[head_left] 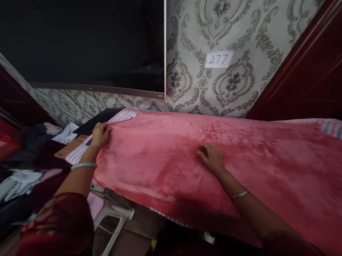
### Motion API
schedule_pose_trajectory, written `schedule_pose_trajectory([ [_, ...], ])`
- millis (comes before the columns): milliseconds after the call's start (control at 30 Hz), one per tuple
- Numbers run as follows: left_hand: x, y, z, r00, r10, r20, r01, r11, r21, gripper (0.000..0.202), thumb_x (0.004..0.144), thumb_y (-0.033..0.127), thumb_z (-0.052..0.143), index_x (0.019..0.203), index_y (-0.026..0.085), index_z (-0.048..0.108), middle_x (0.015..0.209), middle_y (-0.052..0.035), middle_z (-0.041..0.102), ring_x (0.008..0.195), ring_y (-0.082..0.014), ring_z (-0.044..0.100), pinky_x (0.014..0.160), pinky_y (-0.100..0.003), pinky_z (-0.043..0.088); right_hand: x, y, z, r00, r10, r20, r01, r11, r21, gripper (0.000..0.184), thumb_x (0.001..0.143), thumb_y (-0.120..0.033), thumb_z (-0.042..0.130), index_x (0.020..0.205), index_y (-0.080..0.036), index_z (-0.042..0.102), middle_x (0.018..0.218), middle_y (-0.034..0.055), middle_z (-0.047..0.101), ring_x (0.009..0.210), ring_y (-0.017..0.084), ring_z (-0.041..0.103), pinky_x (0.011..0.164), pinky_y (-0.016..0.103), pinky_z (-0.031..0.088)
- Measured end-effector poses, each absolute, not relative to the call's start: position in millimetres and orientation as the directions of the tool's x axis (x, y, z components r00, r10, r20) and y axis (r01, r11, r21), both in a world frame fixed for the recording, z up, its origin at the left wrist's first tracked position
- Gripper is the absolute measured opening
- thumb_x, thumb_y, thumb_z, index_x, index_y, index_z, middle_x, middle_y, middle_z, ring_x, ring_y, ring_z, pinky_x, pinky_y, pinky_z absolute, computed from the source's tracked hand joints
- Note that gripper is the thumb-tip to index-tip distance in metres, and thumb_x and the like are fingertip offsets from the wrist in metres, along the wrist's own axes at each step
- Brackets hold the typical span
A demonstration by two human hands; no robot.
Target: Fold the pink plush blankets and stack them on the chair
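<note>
A large pink-red plush cloth (247,166) lies spread over a table, on top of a striped pink and white cover (127,114). My left hand (100,134) is closed on the cloth's far left corner. My right hand (211,156) rests flat on the middle of the cloth, fingers stretched out and pressing down. Both wrists wear a silver bangle.
A heap of mixed clothes (21,178) lies at the left, with a red box (1,141) behind it. A white plastic stool (112,219) stands below the table's left end. A dark screen (77,41) and patterned wallpaper with a paper reading 277 (218,59) fill the wall behind.
</note>
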State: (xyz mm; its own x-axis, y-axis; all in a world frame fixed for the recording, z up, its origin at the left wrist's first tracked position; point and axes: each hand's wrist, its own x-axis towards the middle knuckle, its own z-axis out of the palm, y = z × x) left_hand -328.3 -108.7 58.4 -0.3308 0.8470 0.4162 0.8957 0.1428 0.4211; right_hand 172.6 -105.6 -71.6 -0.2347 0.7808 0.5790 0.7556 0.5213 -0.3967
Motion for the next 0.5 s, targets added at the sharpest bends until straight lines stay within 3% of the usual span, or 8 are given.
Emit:
schedule_pose_trajectory([
  [100,-325.2,-111.8,66.7,-0.327,0.848,0.418,0.895,0.136,0.424,0.01,0.079,0.022,0.051,0.083,0.018,0.06,0.083,-0.0048,0.046,0.092,-0.0243,0.053,0.094,-0.039,0.047,169.2,-109.3,-68.5,-0.322,0.789,0.523,0.804,0.52,-0.289,0.041,0.087,-0.046,0.067,0.118,-0.019,0.066,0.115,0.0134,0.065,0.106,0.031,0.056,0.09,0.043,0.044],
  [200,-322.8,-112.6,72.2,-0.337,0.842,0.421,0.893,0.144,0.425,0.01,0.08,0.022,0.052,0.084,0.018,0.06,0.082,-0.0038,0.043,0.091,-0.0235,0.051,0.094,-0.039,0.046,164.9,-111.1,-62.7,-0.354,0.813,0.463,0.839,0.495,-0.226,0.036,0.086,-0.04,0.073,0.115,-0.02,0.069,0.11,0.0119,0.065,0.103,0.03,0.055,0.088,0.04,0.041],
  [333,-320.3,-112.7,75.5,-0.34,0.84,0.422,0.896,0.153,0.417,0.009,0.08,0.022,0.052,0.084,0.018,0.06,0.082,-0.0032,0.042,0.089,-0.0228,0.051,0.091,-0.036,0.047,156.9,-112.1,-54.6,-0.355,0.839,0.412,0.875,0.453,-0.168,0.012,0.092,-0.025,0.066,0.101,-0.02,0.073,0.102,0.0104,0.065,0.099,0.027,0.054,0.083,0.036,0.039],
  [500,-317.3,-114.9,77.8,-0.316,0.852,0.417,0.916,0.16,0.367,0.013,0.082,0.021,0.051,0.087,0.017,0.062,0.082,-0.0033,0.043,0.089,-0.0228,0.051,0.091,-0.036,0.046,148.2,-113.9,-55.0,-0.308,0.853,0.422,0.919,0.381,-0.099,0.019,0.096,-0.013,0.053,0.092,-0.018,0.07,0.097,0.0113,0.067,0.096,0.026,0.055,0.081,0.035,0.036],
])
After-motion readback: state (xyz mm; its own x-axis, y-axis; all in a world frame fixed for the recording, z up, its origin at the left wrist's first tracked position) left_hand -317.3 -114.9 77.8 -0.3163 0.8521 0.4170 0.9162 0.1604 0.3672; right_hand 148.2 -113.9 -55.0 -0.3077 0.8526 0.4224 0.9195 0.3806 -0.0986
